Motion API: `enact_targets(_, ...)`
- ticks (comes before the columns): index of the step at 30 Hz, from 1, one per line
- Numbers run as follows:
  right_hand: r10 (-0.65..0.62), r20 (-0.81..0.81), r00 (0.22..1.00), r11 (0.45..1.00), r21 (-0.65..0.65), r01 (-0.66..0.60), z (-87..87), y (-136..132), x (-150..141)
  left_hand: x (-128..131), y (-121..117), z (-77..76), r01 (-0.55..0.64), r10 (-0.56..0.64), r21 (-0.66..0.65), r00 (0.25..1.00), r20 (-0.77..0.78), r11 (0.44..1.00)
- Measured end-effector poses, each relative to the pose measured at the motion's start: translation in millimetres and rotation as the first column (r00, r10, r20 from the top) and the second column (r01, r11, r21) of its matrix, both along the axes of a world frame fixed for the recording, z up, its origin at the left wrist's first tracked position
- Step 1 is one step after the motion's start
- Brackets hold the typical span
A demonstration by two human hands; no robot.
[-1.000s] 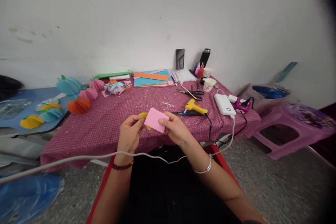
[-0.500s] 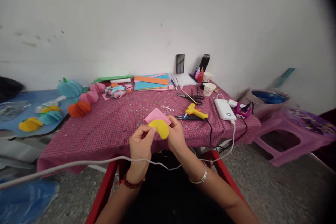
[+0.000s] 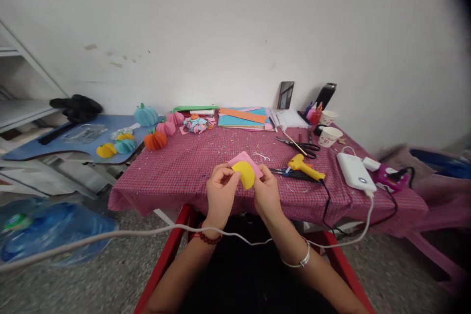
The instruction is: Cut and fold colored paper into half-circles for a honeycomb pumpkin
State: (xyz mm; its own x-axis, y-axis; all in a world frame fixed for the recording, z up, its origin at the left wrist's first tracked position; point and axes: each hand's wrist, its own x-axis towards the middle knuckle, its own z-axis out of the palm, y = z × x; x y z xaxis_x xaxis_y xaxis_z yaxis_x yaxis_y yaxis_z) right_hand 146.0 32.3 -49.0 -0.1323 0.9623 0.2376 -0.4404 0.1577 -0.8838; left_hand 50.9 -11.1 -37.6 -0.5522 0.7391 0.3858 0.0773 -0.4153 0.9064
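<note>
Yellow paper [image 3: 246, 175] is lying over the pink paper [image 3: 247, 157], and I am keeping both above the front edge of the desk [image 3: 158, 176]. My left hand [image 3: 221, 195] is pinching the yellow side, fingers closed on its edge; the fingers of my right hand [image 3: 268, 195] are closing on the pink corner. I am judging a slip the likeliest fault: if either pinch is loosening, the yellow could be sliding off the pink, and if I am squeezing hard, both could be creasing. The white cable [image 3: 162, 229] is running across my wrists, so a lift could be catching it and tugging the power bank [image 3: 355, 170]. The glue gun [image 3: 305, 167] is resting near my right hand, and a careless reach could be knocking it; whether it is hot, I am not able to tell. My farther fingertips are hiding behind the paper, the yellow is covering part of the pink, so its layers are staying uncertain, the gun is partly covering a dark tool [image 3: 281, 172], and the stool [image 3: 437, 206] is blurring at the right.
</note>
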Motion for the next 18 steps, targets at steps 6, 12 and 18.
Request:
enact_targets(6, 0.004, 0.038, 0.999, 1.0, -0.001, -0.004, 1.7, 0.6, -1.6, -5.2, 0.3, 0.4, 0.052, -0.05, -0.029, 0.996, 0.074, 0.998)
enact_targets(12, 0.039, -0.069, 0.997, 0.998, -0.044, -0.042, 22.1, 32.9, -31.6, -26.2, 27.1, 29.6, -0.014, 0.014, 0.018, 1.0, 0.012, 1.0)
enact_targets(18, 0.024, -0.181, 0.983, 0.992, -0.12, -0.046, 9.0, 85.3, -80.0, -74.5, 84.0, 18.9, 0.02, -0.018, 0.039, 0.999, -0.046, 0.999)
